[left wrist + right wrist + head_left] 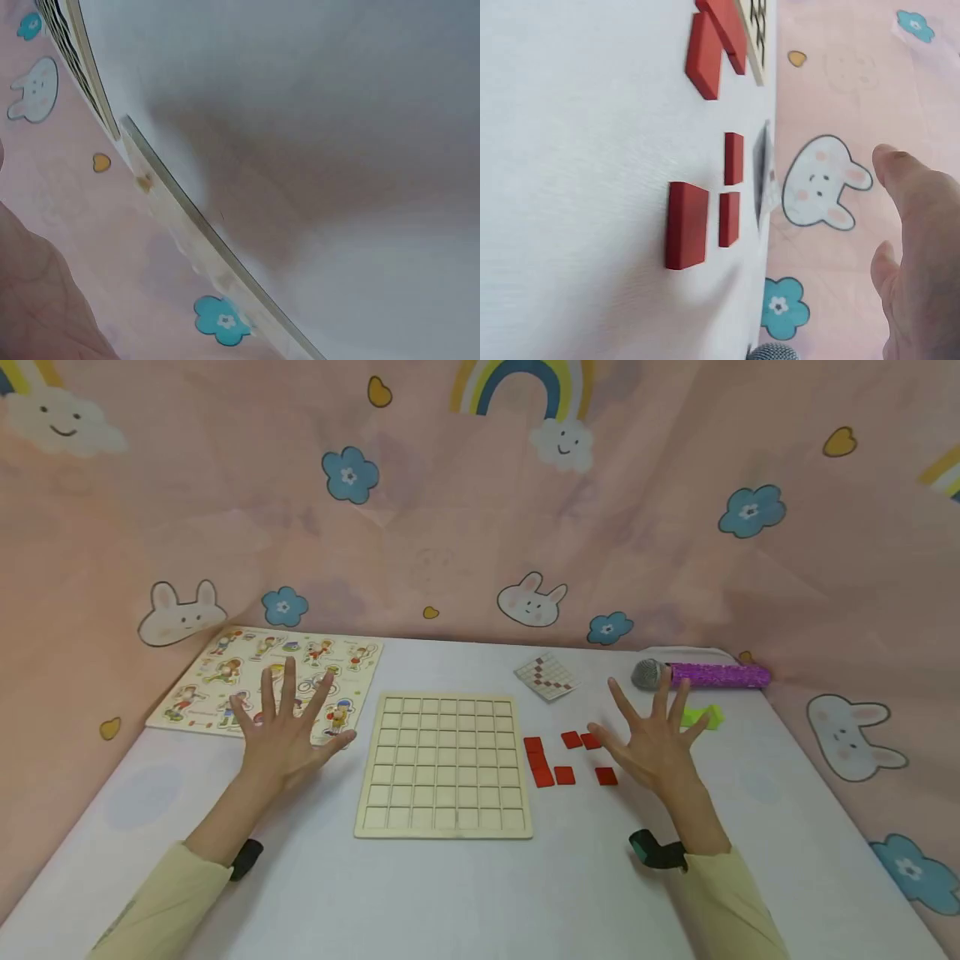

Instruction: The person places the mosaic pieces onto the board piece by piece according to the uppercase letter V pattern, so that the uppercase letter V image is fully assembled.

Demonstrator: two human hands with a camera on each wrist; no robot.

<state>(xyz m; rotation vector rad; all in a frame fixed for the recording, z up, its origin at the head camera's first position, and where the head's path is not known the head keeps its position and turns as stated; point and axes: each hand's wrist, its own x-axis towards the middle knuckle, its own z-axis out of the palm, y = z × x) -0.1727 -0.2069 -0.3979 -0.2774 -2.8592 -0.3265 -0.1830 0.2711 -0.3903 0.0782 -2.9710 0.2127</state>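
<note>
Pale sleeves (731, 902) frame the worktop (450, 902), left hand (281, 743) and right hand (660, 747) splayed, grip empty; red tiles (538, 761) lie beside the gridded board (446, 772), probably best pinched lightly by the edges.

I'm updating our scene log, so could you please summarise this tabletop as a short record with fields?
Left hand: fingers spread, holding nothing; in the head view, overlaps the cream rectangular board of colourful cartoon figures
Right hand: fingers spread, holding nothing; nearest the red square tiles
Between hands: pale wooden grid board, tiles lying to its right
Behind tiles: small whitish card with reddish-brown squares
Far right: purple glittery microphone; lime-green object, partly hidden
Surface: white table
Backdrop: pink patterned cloth
</note>
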